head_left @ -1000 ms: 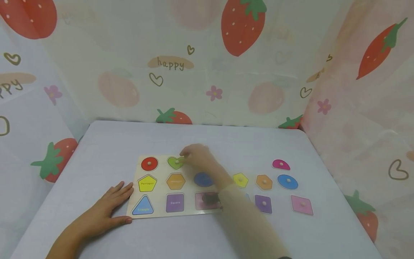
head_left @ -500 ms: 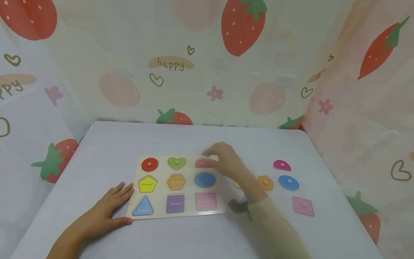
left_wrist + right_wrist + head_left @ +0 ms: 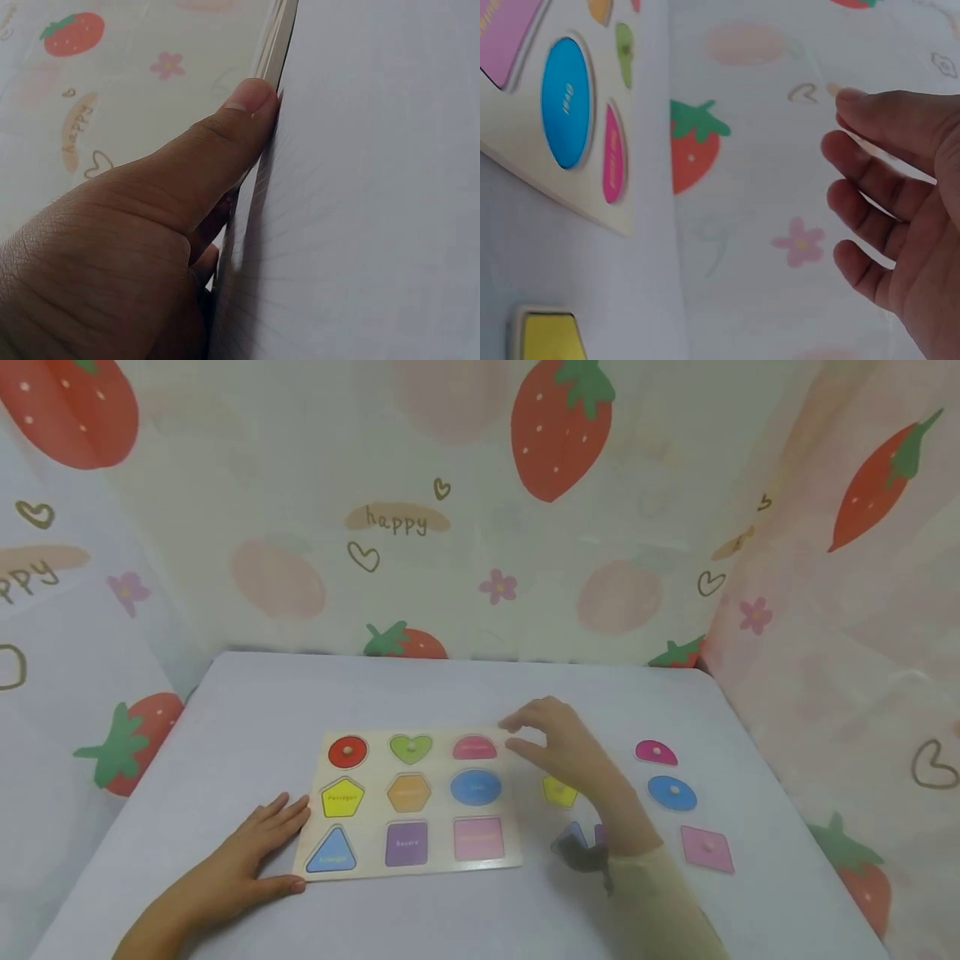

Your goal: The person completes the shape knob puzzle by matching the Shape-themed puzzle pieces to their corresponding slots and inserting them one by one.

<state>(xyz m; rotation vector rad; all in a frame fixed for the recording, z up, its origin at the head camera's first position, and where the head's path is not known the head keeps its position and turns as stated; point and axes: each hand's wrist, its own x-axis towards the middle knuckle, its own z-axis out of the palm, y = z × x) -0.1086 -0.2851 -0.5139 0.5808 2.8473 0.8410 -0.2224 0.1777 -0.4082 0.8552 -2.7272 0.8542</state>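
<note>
A pale shape puzzle board (image 3: 375, 817) lies flat on the white table. A knobbed red circle piece (image 3: 357, 755) and a knobbed green heart piece (image 3: 422, 746) sit in its back row; the other recesses show printed, coloured shapes. My left hand (image 3: 240, 864) rests at the board's left edge, fingers spread, with the thumb (image 3: 225, 142) against the edge in the left wrist view. Above the table, just right of the board's back right corner, hovers my right hand (image 3: 558, 743). Its fingers are loosely bent, thumb apart, holding nothing, as the right wrist view also shows.
Loose knobbed pieces lie right of the board: yellow pentagon (image 3: 558, 792), magenta half circle (image 3: 651, 754), blue oval (image 3: 667, 797), pink four-sided piece (image 3: 711, 860). A blue triangle (image 3: 568, 837) and purple square (image 3: 600, 834) are partly covered by the right arm. Strawberry-print curtains (image 3: 420, 585) surround the table.
My right hand has moved right from the green heart, past the half-circle recess, to beyond the board's corner, its fingers parting. My left hand stays put. The head view has tilted slightly.
</note>
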